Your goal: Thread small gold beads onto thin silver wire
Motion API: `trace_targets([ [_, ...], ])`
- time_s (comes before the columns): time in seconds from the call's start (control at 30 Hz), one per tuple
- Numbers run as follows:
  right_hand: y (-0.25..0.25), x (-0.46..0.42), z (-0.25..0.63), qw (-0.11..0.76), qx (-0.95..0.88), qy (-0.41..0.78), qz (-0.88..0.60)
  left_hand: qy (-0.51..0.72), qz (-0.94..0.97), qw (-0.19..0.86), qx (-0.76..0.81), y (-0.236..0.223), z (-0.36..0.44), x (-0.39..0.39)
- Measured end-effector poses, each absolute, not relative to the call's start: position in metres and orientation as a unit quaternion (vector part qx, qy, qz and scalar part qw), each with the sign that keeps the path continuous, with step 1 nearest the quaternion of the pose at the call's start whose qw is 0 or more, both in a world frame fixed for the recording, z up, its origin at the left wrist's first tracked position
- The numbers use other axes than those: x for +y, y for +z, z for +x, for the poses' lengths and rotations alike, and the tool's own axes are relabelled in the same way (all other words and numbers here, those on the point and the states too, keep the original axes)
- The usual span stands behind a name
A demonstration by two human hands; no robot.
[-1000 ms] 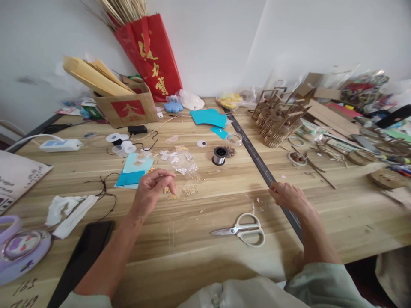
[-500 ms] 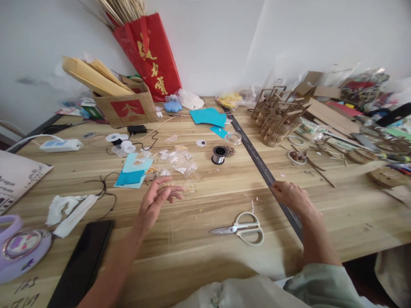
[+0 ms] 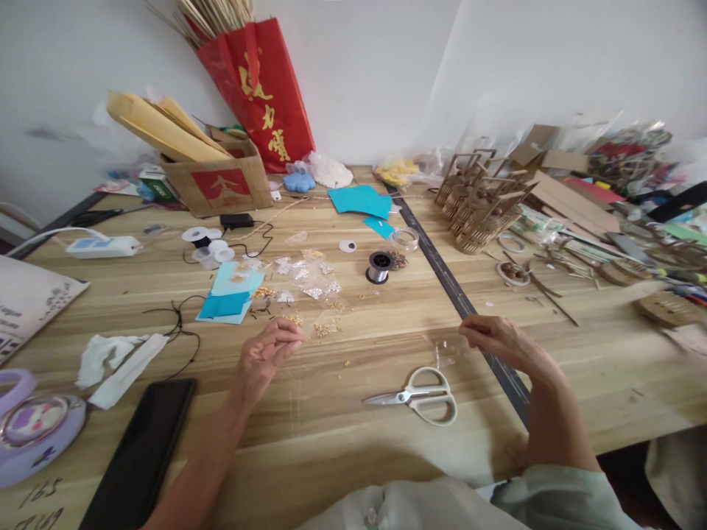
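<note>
My left hand (image 3: 269, 351) is over the table just in front of the small gold beads (image 3: 328, 327), thumb and fingertips pinched together. My right hand (image 3: 500, 340) hovers by the dark strip on the right, its fingers also closed in a pinch. Whatever either pinch holds is too thin or small to make out. Between the hands lie white-handled scissors (image 3: 415, 397), blades pointing left. Beyond them stands a black spool of clear line (image 3: 379, 268). Small clear plastic bits (image 3: 443, 353) rest left of my right hand.
Bead packets (image 3: 301, 271) and blue sheets (image 3: 225, 303) lie beyond my left hand. A black phone (image 3: 141, 449) and white cloth (image 3: 110, 361) are at left. Small bamboo baskets (image 3: 480, 202) stand at back right. A cardboard box (image 3: 221, 184) and red bag (image 3: 265, 96) stand at back left.
My left hand's fingers have gone from spread to pinched, and the hand has dropped slightly nearer. My right hand has shifted a little left and its fingers now point more to the left.
</note>
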State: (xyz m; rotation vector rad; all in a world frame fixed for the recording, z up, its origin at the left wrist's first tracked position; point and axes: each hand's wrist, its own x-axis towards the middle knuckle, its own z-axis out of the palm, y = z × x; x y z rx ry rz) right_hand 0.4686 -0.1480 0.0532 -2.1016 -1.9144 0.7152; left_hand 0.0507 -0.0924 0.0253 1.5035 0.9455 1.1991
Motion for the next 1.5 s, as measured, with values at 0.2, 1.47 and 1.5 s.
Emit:
trace_targets([
  [0.2,0.066,-0.153,0.453,0.065,-0.698,0.281,-0.655,0.476,0.609,0.509,0.378,0.024,0.044,-0.093],
  [1.47,0.042,-0.086,0.311,0.061,-0.901,0.218,-0.371,0.443,0.598,0.591,0.310,0.021,0.045,-0.094],
  [1.5,0.041,-0.088,0.309,0.066,-0.900,0.239,-0.359,0.446,0.598,0.593,0.303,0.022,0.046,-0.094],
])
